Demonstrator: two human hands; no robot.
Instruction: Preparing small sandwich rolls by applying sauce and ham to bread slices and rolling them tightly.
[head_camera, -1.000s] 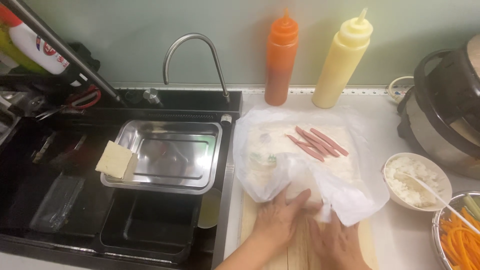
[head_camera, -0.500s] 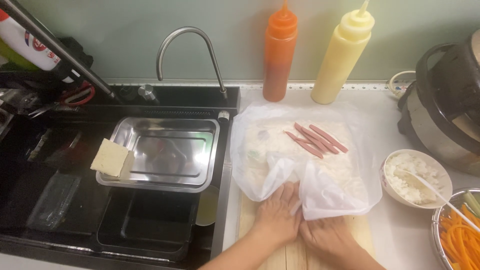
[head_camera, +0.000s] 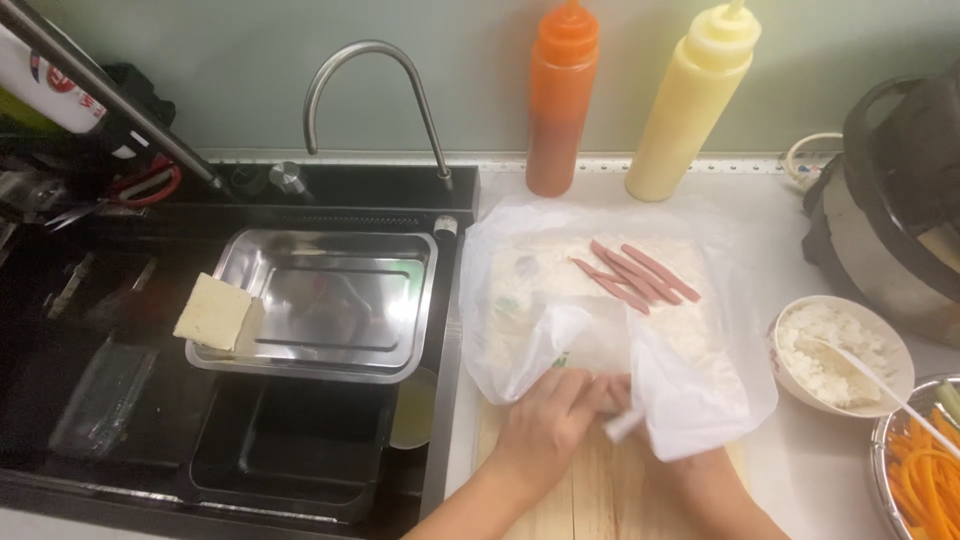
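Observation:
A clear plastic sheet (head_camera: 520, 300) covers a flat layer of white rice (head_camera: 545, 270) on the counter, with several pink sausage strips (head_camera: 635, 272) lying on top at the far side. My left hand (head_camera: 550, 425) presses on the near edge of the sheet and curls its fingers around the folded part. My right hand (head_camera: 700, 470) is mostly hidden under a lifted flap of the same plastic (head_camera: 690, 390). Both hands rest over a bamboo mat (head_camera: 600, 490) at the counter's front edge.
A black sink (head_camera: 290, 440) lies left, with a steel tray (head_camera: 320, 300) and a yellow sponge (head_camera: 215, 315) on it. An orange bottle (head_camera: 560, 95) and a yellow bottle (head_camera: 695, 100) stand behind. A rice bowl (head_camera: 840, 345), carrot strips (head_camera: 925, 470) and a cooker (head_camera: 900, 200) sit right.
Both hands have pushed forward, rolling the near edge of the plastic-covered rice away from me. The plastic flap over my right hand has risen and folded further.

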